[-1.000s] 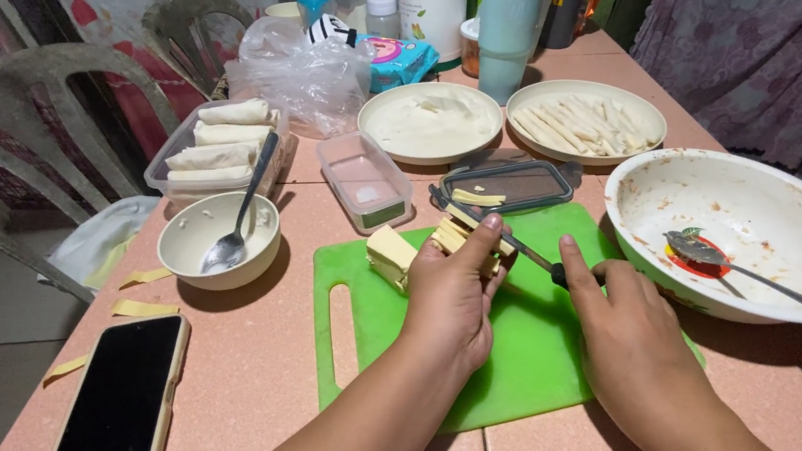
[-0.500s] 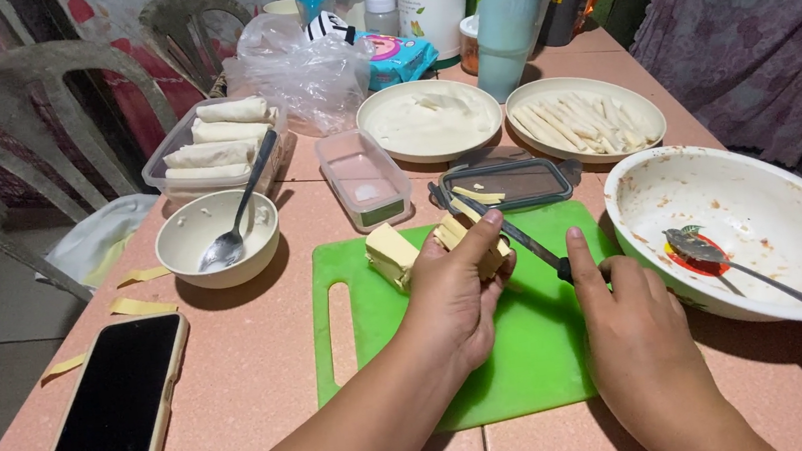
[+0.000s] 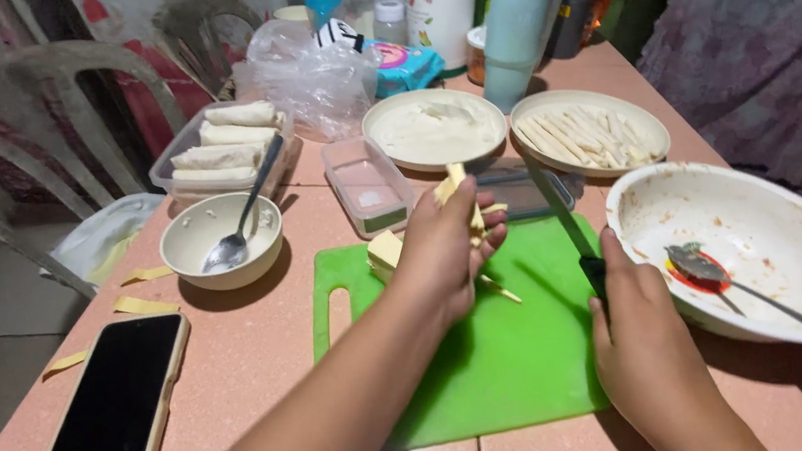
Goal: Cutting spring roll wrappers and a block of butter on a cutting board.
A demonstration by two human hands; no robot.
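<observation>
Left hand (image 3: pixel 444 251) fingers pinch pale yellow cheese strips (image 3: pixel 463 198) above the green plastic cutting board (image 3: pixel 495 346), clear of the blade; right hand (image 3: pixel 634 330) fingers grip the black-handled knife (image 3: pixel 567 227) at the board's right edge.

So the left hand (image 3: pixel 444 251) is up over the cutting board (image 3: pixel 496 356), pinching a few cheese sticks (image 3: pixel 463 193). One stray stick (image 3: pixel 501 290) lies on the board just right of and below that grip, and a cheese block (image 3: pixel 385 250) sits right beside it on the left. The right hand (image 3: pixel 640 334) is off to the right with the knife (image 3: pixel 562 222), blade pointing away. Behind the grip: a lid (image 3: pixel 518 192), then two plates (image 3: pixel 432 129). The big bowl (image 3: pixel 756 245) with a spoon (image 3: pixel 751 291) is far right, the small bowl (image 3: pixel 219 238) and phone (image 3: pixel 101 421) far left.
</observation>
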